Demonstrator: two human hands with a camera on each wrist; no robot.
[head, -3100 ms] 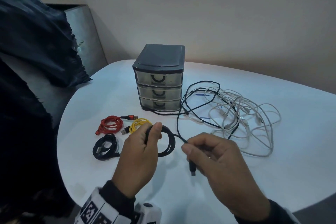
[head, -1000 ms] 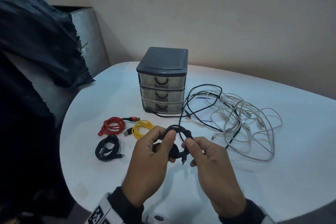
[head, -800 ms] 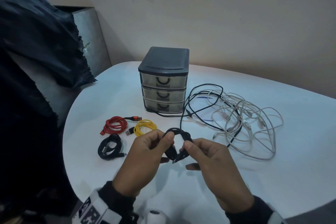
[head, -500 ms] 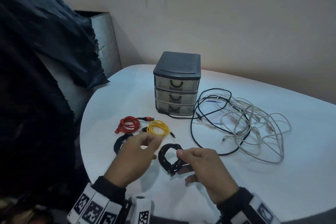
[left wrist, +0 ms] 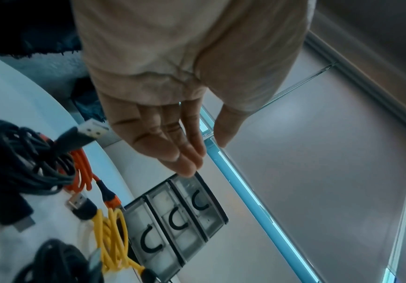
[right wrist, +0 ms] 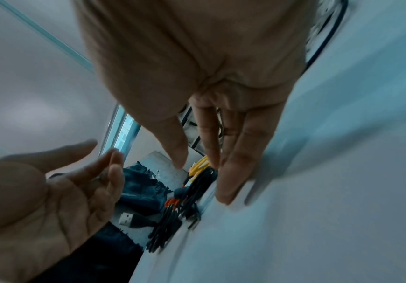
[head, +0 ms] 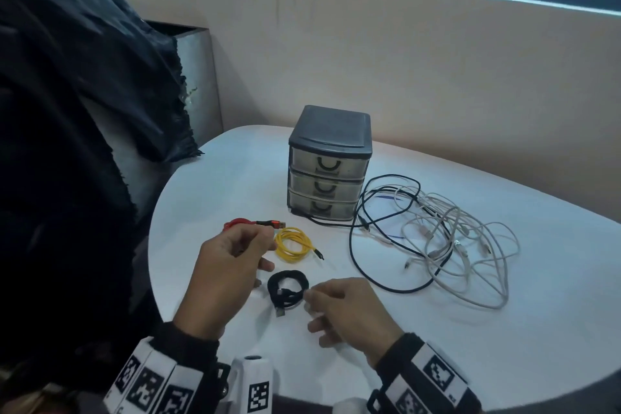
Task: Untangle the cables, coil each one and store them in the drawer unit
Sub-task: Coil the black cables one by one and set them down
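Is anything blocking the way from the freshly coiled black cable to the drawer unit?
Partly. The yellow coil lies on the table between the black coiled cable and the drawer unit, whose three drawers are all closed. Both hands, left hand and right hand, hold nothing.

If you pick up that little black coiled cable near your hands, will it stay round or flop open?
The black coil will probably sag, since it is thin, soft cable. No tie shows on it, so its loops may spring loose. One plug end already sticks out and would likely dangle. It looks light.
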